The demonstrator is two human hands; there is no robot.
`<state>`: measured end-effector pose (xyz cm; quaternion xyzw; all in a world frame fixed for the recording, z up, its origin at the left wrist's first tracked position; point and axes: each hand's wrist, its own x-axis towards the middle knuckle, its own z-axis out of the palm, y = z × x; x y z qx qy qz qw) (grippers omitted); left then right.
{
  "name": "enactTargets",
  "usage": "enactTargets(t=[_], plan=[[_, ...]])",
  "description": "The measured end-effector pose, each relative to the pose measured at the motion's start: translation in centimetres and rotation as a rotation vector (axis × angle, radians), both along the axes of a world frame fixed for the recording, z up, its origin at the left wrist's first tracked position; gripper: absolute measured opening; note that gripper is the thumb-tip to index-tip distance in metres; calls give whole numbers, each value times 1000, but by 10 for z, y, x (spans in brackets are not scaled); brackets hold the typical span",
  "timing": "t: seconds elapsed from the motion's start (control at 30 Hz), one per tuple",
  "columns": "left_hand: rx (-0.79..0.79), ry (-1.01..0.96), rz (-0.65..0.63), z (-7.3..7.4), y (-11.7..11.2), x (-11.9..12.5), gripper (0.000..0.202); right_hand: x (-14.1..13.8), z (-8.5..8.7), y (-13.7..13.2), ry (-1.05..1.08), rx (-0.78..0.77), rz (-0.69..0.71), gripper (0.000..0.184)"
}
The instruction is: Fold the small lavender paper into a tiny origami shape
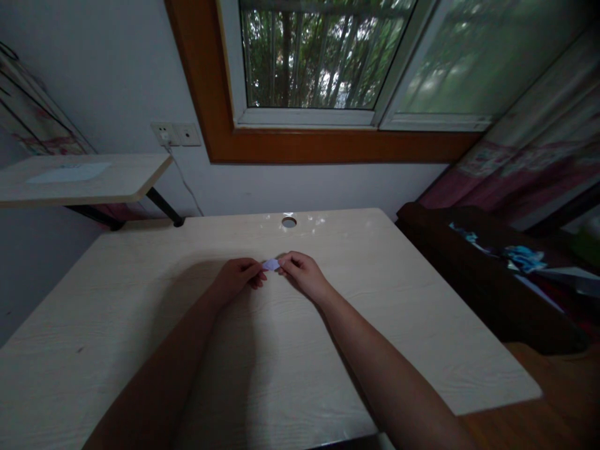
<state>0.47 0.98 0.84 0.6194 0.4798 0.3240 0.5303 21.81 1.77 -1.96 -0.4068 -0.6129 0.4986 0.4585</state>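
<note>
A small pale lilac piece of folded paper [270,265] is held just over the desk, stretched between my two hands. My left hand [240,275] pinches its left end between thumb and forefinger, with the other fingers curled below. At the right end, my right hand [302,270] has its thumb and forefinger closed on the paper. Only the middle of the paper shows; both ends are covered by fingertips. The exact folded shape is too small to make out.
The pale wooden desk [398,337] has a round cable hole [289,222] near its back edge. A raised shelf [140,170] on black legs stands at the back left, with a paper sheet [70,172] on it. Dark furniture [469,275] holding blue items is beyond the right edge.
</note>
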Motion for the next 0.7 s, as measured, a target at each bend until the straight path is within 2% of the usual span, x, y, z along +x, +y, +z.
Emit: enactTargets(t=[0.23, 0.47, 0.7], plan=[[26, -53, 24, -5, -2, 0, 31, 1, 4, -2, 38, -2, -39, 24], [31, -57, 14, 2, -5, 1, 32, 1, 2, -2, 65, 1, -36, 27], [37, -94, 23, 0, -5, 2, 33, 0, 8, -5, -9, 27, -48, 30]])
